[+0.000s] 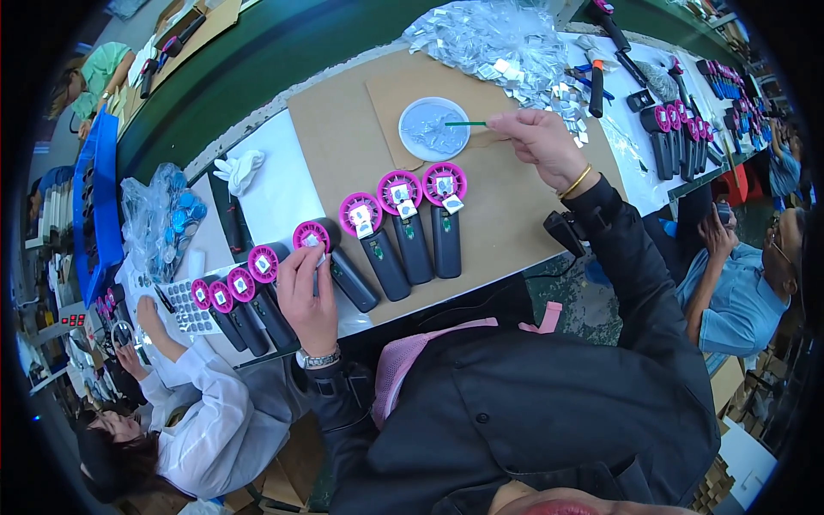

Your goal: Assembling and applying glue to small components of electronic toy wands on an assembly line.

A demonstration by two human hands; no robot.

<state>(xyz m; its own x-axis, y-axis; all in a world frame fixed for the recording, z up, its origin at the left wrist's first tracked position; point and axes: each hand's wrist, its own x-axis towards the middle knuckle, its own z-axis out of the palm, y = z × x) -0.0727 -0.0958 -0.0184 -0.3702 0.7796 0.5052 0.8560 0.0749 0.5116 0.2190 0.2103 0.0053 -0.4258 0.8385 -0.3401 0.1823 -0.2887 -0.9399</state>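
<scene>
Our right hand (549, 150) pinches a green stick (468, 124) between its fingers (508, 125), tip over a white dish (402, 134) of grey paste (426, 129) toward the surface's far edge. Left hand (309, 305) at a black-and-magenta device (351, 280), near edge; we can't tell if it's pinched.

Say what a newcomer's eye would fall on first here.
The pink-headed devices, rowed from centre leftward, would probably catch it first. Above them, the right hand holds a green stick over a white dish of pale paste. A blue tray stands out at far left.
</scene>
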